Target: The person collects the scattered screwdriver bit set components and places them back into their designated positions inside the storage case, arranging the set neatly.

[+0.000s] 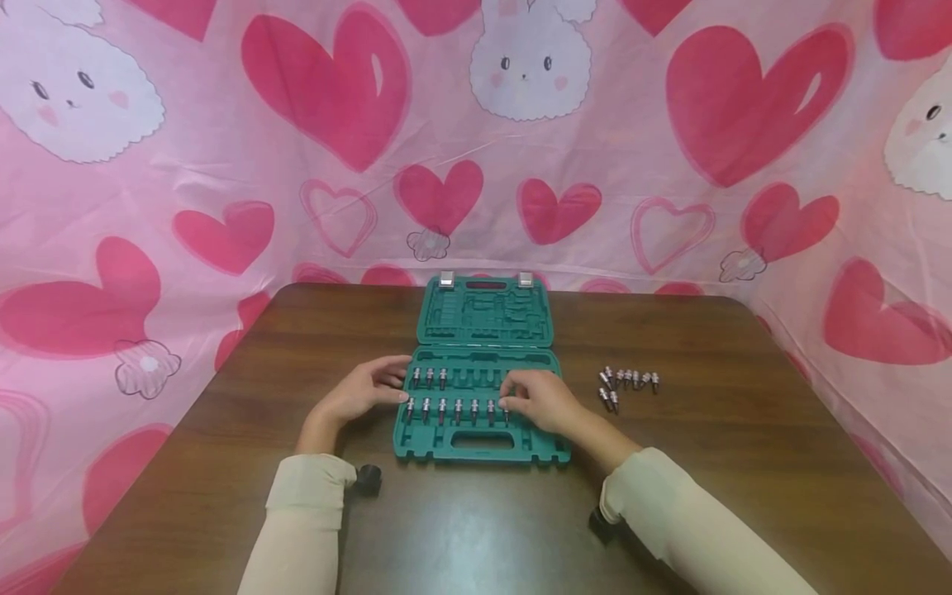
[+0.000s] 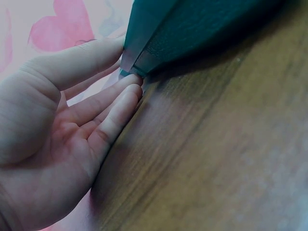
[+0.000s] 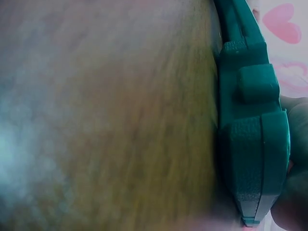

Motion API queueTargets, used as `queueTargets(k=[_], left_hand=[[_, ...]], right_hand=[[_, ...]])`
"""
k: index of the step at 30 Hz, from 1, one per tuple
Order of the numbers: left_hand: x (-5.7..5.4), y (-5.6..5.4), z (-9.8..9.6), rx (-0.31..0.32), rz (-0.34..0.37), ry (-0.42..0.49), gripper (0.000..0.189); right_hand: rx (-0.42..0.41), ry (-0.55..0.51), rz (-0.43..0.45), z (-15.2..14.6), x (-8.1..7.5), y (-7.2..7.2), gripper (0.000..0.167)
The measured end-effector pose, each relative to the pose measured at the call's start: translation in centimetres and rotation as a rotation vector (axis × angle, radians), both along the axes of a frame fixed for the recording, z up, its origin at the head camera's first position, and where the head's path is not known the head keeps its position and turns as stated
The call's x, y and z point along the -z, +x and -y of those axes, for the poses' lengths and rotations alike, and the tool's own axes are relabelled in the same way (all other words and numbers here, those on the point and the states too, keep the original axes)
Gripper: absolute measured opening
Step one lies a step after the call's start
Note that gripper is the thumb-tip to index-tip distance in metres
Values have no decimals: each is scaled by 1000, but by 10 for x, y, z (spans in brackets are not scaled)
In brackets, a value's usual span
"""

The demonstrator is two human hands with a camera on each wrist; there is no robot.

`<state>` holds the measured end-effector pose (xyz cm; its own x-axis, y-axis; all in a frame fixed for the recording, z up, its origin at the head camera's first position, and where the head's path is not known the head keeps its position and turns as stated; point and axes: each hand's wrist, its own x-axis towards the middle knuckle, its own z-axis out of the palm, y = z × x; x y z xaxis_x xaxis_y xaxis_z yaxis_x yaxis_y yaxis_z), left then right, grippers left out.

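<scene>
An open green tool case (image 1: 416, 442) lies on the table, its lid hinged back. Silver-and-dark bit sockets (image 1: 458, 409) fill much of its front row, and 3 more (image 1: 429, 378) stand at the left of the back row. My right hand (image 1: 546, 401) pinches a bit socket (image 1: 506, 416) at the right end of the front row's line. In the right wrist view the case's front edge hides most of that hand. My left hand (image 1: 364, 390) rests at the case's left side, thumb at the rim; in the left wrist view its straight fingers (image 2: 108, 108) touch the case's side.
Several loose bit sockets (image 1: 628, 380) lie in a group on the brown wooden table (image 1: 692, 463), right of the case. Behind the lid (image 1: 485, 318) hangs a pink cloth (image 1: 506, 149) with hearts and rabbits. It also runs along both sides of the table.
</scene>
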<state>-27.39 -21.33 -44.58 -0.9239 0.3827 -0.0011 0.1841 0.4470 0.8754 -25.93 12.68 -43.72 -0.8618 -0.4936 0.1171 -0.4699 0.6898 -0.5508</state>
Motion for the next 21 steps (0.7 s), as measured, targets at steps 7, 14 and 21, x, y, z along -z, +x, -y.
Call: queueTargets(k=[7, 14, 21], left_hand=[[0, -1, 0, -4, -3, -15, 64], [0, -1, 0, -2, 11, 4, 64], [-2, 0, -1, -14, 13, -5, 64]], right_hand=[[-11, -3, -12, 0, 0, -1, 8], [-15, -7, -15, 0, -2, 0, 7], [-16, -6, -13, 0, -2, -1, 7]])
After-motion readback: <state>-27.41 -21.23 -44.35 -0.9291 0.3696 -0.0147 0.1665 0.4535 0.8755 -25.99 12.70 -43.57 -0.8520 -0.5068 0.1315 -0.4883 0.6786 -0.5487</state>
